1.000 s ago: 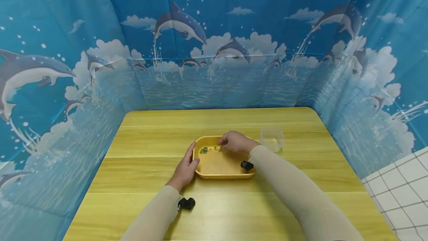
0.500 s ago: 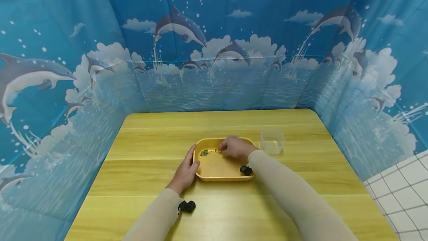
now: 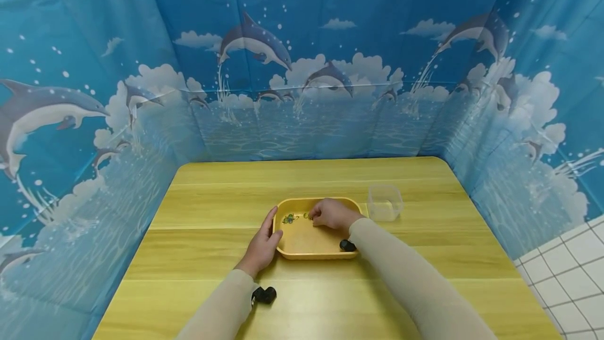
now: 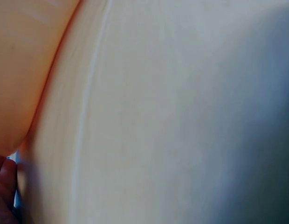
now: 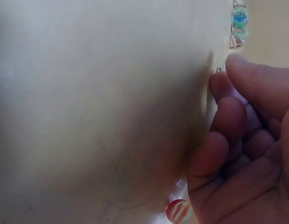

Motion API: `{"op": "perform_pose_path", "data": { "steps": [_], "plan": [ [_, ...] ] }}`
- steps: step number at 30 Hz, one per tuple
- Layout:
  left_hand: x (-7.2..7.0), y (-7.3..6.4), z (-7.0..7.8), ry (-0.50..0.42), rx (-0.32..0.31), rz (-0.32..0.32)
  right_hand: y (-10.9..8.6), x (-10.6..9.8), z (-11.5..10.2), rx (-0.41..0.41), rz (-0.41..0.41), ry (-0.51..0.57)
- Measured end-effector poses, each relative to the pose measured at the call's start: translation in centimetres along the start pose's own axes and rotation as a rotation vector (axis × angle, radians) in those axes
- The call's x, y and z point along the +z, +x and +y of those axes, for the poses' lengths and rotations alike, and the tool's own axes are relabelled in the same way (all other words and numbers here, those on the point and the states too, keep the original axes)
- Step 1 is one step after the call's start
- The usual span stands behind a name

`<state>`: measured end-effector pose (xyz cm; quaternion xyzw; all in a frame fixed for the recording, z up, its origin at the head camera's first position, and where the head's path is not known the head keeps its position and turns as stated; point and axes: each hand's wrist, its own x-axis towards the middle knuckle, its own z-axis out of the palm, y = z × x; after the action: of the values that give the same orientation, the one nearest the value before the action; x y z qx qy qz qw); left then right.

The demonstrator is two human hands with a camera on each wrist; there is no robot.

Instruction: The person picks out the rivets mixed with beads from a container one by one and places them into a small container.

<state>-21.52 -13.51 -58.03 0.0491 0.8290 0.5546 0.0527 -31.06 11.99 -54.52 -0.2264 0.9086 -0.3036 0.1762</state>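
A shallow yellow tray (image 3: 311, 255) lies on the table. My left hand (image 3: 261, 245) holds its left side, the thumb over the rim and the fingers along the outer wall. Inside, my right hand (image 3: 331, 214) reaches near the far wall, thumb and forefinger pinching a small shiny wire piece (image 5: 219, 70) that they mostly hide. The other fingers curl into the palm. Just past the fingertips in the right wrist view are a teal glass marble (image 5: 240, 18) and bent metal bits (image 5: 236, 44). A red-and-white marble (image 5: 179, 211) sits below the hand. Several small pieces (image 3: 289, 219) cluster at the tray's far left.
A clear plastic box (image 3: 384, 203) stands on the wooden table (image 3: 217, 214), right of the tray and close behind the right forearm. Blue dolphin-print curtains (image 3: 302, 125) enclose the back and sides. White tiles (image 3: 566, 272) show at the lower right.
The whole head view has shifted slightly downward in the frame. The left hand keeps its hold on the tray; the right stays near the far wall with little movement.
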Motion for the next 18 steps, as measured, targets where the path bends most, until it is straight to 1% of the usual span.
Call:
{"op": "perform_pose_path", "data": {
  "steps": [4, 9, 13, 18],
  "plan": [
    [-0.05, -0.03, 0.01, 0.007, 0.000, 0.001, -0.04, 0.14, -0.05, -0.013, 0.003, -0.001],
    [0.05, -0.08, 0.08, 0.007, 0.008, 0.005, 0.00, 0.35, 0.14, 0.010, 0.006, 0.030],
    [0.12, -0.09, 0.04, 0.001, 0.003, 0.005, -0.01, 0.49, 0.20, 0.020, 0.007, 0.023],
    [0.16, -0.14, 0.01, -0.001, 0.019, -0.006, -0.30, 0.35, -0.17, 0.035, -0.012, 0.011]
  ]
}}
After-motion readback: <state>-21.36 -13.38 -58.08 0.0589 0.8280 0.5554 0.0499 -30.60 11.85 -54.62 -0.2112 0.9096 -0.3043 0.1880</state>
